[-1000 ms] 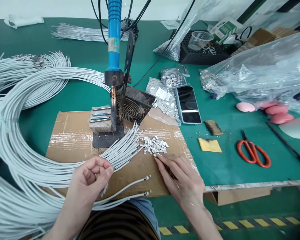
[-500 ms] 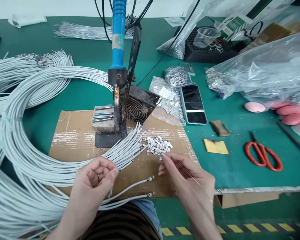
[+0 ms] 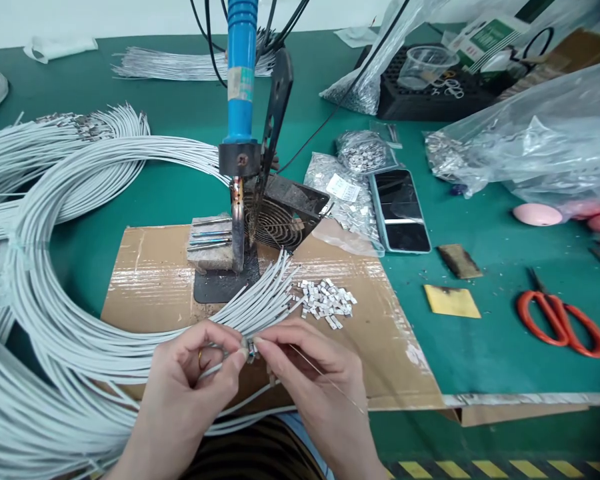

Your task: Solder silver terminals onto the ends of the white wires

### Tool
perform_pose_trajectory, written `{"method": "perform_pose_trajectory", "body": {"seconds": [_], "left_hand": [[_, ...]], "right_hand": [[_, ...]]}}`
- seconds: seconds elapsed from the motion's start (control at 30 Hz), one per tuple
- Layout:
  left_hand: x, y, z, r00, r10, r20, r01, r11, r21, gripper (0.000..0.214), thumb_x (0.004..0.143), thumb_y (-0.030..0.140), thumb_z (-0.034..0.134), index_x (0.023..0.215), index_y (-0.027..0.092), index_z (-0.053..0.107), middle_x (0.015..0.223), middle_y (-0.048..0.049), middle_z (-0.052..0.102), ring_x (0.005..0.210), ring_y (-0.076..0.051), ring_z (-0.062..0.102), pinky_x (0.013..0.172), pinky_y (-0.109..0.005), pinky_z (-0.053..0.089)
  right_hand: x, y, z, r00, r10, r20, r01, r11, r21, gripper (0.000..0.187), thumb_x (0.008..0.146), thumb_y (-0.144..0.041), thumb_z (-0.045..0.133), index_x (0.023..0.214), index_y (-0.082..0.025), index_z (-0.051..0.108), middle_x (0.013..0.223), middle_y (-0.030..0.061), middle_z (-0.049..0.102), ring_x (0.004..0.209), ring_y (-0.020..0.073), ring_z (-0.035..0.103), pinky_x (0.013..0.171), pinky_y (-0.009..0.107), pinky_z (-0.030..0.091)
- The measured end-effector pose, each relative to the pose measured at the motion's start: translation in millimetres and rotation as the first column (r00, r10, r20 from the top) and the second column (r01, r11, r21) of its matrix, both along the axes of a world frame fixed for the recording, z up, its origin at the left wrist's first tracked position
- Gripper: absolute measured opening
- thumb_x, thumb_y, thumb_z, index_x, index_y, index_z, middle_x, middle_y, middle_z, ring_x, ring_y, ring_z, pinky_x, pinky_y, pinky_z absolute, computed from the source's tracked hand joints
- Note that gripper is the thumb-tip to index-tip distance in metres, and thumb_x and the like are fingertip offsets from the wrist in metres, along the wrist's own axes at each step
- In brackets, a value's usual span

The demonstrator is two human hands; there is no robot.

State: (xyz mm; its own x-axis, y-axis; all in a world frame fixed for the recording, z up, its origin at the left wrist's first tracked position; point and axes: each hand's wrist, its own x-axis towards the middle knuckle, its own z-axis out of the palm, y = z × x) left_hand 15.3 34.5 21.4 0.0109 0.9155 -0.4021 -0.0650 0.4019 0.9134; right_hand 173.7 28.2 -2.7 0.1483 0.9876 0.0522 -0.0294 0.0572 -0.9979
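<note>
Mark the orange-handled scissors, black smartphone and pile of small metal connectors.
orange-handled scissors (image 3: 555, 313): head view, where the handles meet.
black smartphone (image 3: 400, 210): head view, screen middle.
pile of small metal connectors (image 3: 327, 303): head view, pile centre.

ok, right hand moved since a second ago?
Yes. The right hand left the pile of metal clips, going left and toward the person, and now meets the left hand at a cable end.

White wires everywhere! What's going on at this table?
A person is working with both hands over a cardboard sheet. The left hand pinches the end of one white wire, and the right hand holds a small metal clip against that tip. More clips lie in a little pile just beyond the fingers, beside a big bundle of wires. A blue-handled soldering iron stands upright behind them.
</note>
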Motion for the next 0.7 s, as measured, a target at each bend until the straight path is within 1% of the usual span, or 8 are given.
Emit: {"method": "perform_pose_trajectory", "body": {"seconds": [0.17, 0.27, 0.33, 0.43, 0.5, 0.7], "left_hand": [[4.0, 3.9, 3.0, 1.000, 0.001, 0.003, -0.001, 1.000, -0.023, 0.013, 0.074, 0.013, 0.085, 0.069, 0.017, 0.074, 0.076, -0.0006, 0.072, 0.057, -0.007, 0.052, 0.054, -0.014, 0.041], [7.6, 4.9, 7.6, 0.999, 0.051, -0.011, -0.052, 0.997, -0.053, 0.016, 0.070, 0.013, 0.086, 0.066, 0.017, 0.072, 0.074, 0.0003, 0.071, 0.059, -0.008, 0.053, 0.053, -0.015, 0.040], [9.2, 5.4, 9.5, 0.998, 0.059, -0.014, -0.060, 0.996, -0.059, 0.016, 0.069, 0.012, 0.086, 0.065, 0.018, 0.072, 0.073, 0.0001, 0.072, 0.060, -0.009, 0.054, 0.053, -0.015, 0.040], [10.1, 6.5, 10.0, 0.998, 0.063, -0.011, -0.064, 0.996, -0.064, 0.016, 0.068, 0.012, 0.086, 0.064, 0.018, 0.072, 0.073, -0.0006, 0.072, 0.063, -0.010, 0.059, 0.055, -0.016, 0.043], [10.2, 7.4, 9.5, 0.998, 0.068, -0.009, -0.068, 0.995, -0.066, 0.017, 0.067, 0.012, 0.087, 0.063, 0.018, 0.072, 0.072, -0.0005, 0.072, 0.064, -0.011, 0.061, 0.056, -0.017, 0.045], [11.0, 8.5, 8.2, 0.998, 0.068, -0.006, -0.068, 0.996, -0.050, 0.017, 0.068, 0.012, 0.087, 0.063, 0.019, 0.073, 0.074, -0.0017, 0.074, 0.067, -0.013, 0.065, 0.059, -0.018, 0.048]], "right_hand": [[0.2, -1.1, -5.1, 1.000, -0.001, 0.012, 0.000, 0.999, 0.035, 0.016, 0.091, -0.015, 0.079, 0.090, -0.029, 0.088, 0.074, 0.0001, 0.077, 0.063, 0.0136, 0.069, 0.055, 0.020, 0.054], [2.4, 1.0, -2.8, 1.000, 0.012, 0.017, -0.013, 1.000, 0.025, 0.017, 0.090, -0.015, 0.079, 0.089, -0.029, 0.088, 0.075, 0.0000, 0.078, 0.063, 0.0137, 0.069, 0.055, 0.020, 0.055], [4.9, 3.8, 0.6, 0.999, 0.035, 0.020, -0.035, 0.999, 0.010, 0.019, 0.089, -0.013, 0.078, 0.087, -0.029, 0.088, 0.075, 0.0002, 0.078, 0.063, 0.0134, 0.070, 0.055, 0.019, 0.056], [8.1, 7.7, 4.7, 0.997, 0.066, 0.035, -0.065, 0.998, -0.008, 0.022, 0.087, -0.010, 0.078, 0.086, -0.029, 0.089, 0.074, 0.0003, 0.079, 0.064, 0.0126, 0.072, 0.057, 0.017, 0.057], [9.3, 9.2, 5.5, 0.997, 0.063, 0.038, -0.063, 0.998, -0.002, 0.023, 0.086, -0.009, 0.079, 0.087, -0.029, 0.089, 0.073, 0.0003, 0.079, 0.063, 0.0123, 0.072, 0.057, 0.016, 0.057], [10.9, 10.2, 4.2, 0.996, 0.076, 0.054, -0.076, 0.997, 0.010, 0.023, 0.086, -0.009, 0.079, 0.088, -0.030, 0.090, 0.074, 0.0005, 0.079, 0.063, 0.0135, 0.073, 0.056, 0.018, 0.059]]}}
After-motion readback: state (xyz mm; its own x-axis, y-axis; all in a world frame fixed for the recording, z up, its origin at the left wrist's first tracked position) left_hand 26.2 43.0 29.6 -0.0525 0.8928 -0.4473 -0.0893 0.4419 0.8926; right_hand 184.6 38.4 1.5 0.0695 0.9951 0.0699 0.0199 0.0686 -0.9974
